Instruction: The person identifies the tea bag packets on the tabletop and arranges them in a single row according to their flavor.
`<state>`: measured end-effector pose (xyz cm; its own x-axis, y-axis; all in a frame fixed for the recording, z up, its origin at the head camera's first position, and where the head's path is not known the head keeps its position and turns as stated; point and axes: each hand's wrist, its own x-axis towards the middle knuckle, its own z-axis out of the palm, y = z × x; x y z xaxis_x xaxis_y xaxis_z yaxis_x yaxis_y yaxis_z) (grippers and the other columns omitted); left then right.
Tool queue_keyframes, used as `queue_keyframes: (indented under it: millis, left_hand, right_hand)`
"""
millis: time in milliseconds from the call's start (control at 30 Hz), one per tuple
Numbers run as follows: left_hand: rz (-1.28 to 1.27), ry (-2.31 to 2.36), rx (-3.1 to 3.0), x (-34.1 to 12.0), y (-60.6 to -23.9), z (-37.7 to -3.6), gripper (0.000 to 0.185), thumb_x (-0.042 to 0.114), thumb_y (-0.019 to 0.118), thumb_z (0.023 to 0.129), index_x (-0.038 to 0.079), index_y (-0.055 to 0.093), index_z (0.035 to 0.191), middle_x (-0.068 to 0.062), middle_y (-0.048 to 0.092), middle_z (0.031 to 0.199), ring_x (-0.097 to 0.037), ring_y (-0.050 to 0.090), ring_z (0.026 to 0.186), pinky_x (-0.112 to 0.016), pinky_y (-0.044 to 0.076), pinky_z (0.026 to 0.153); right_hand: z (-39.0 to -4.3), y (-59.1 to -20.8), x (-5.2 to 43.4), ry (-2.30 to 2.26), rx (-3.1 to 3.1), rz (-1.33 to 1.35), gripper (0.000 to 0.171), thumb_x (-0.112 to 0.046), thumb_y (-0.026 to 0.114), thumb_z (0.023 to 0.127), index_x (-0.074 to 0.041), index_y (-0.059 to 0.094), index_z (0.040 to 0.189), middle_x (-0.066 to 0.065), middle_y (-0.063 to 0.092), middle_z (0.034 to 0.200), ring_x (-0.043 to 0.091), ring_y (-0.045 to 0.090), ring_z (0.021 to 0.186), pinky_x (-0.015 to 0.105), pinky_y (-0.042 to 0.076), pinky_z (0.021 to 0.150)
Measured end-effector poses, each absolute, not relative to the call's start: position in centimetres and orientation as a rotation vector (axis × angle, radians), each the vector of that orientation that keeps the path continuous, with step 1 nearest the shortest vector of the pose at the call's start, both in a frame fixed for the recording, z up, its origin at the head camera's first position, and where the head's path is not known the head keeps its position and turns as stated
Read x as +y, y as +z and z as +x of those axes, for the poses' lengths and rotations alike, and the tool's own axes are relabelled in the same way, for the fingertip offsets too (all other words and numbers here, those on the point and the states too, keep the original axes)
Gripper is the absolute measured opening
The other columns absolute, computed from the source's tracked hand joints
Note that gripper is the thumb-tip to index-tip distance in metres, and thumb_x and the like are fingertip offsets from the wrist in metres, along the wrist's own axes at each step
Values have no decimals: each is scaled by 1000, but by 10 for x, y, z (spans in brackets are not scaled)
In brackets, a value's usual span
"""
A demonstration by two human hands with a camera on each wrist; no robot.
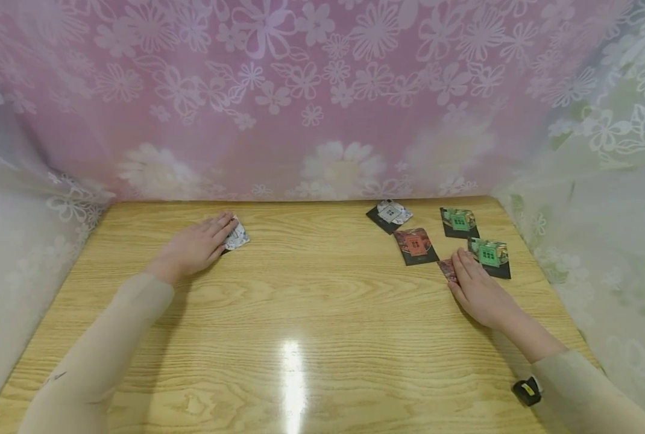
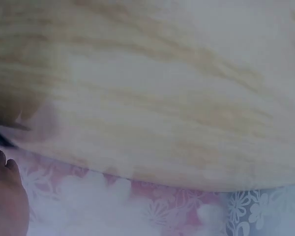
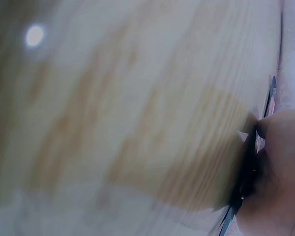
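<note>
Far left: pale floral curtain (image 1: 24,217) alongside wood-grain table (image 1: 301,289). Left forearm in a light sleeve (image 1: 91,349) reaches forward. Left hand (image 1: 195,244) laid over a silvery-white packet (image 1: 238,236) on the table's left part; fingers extended side by side, not curled round it. Much of the packet hidden beneath; printed corner shows past the fingertips, dark edge below. Left wrist view catches only a slice of this hand, at the lower left.

Centre: bright glare on bare wood; pink floral curtain (image 1: 322,108) behind the far edge.

Right part: packet with grey label (image 1: 390,213) close to the far edge, turned askew. Just in front and rightward, packet with red label (image 1: 415,245). Farther right, a rear green-labelled packet (image 1: 459,222).

Right hand (image 1: 480,292) over a dark red packet (image 1: 446,269), mostly covered, near the red-labelled one's corner. Fingers look extended; cannot tell whether thumb and fingers pinch it, as the right wrist view is dark and blurred there. Beside the fingertips, rightward, a front green-labelled packet (image 1: 489,257). Small black object with yellow mark (image 1: 527,391) by the right sleeve (image 1: 588,386).
</note>
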<state>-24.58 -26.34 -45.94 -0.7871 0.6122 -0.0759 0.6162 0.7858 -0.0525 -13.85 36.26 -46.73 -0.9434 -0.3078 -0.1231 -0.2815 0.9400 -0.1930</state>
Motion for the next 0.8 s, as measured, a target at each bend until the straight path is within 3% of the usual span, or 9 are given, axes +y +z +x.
queue_keyframes:
  millis: [233, 800]
  left_hand:
    - [917, -77, 2902, -258, -463, -245, 64, 28, 39, 115, -4, 21, 167, -24, 20, 176, -41, 21, 164, -55, 23, 135]
    - [323, 103, 2921, -251, -466, -228, 68, 29, 24, 116, -19, 9, 162, -39, 8, 171, -52, 10, 162, -61, 14, 135]
  right_hand:
    - [-138, -469, 363, -241, 2951, -452, 71, -29, 42, 116, 16, 14, 164, 41, 10, 170, 56, 13, 160, 67, 19, 131]
    - [-137, -466, 360, -257, 2965, -459, 70, -25, 46, 115, 18, 16, 162, 41, 12, 170, 57, 16, 159, 70, 24, 128]
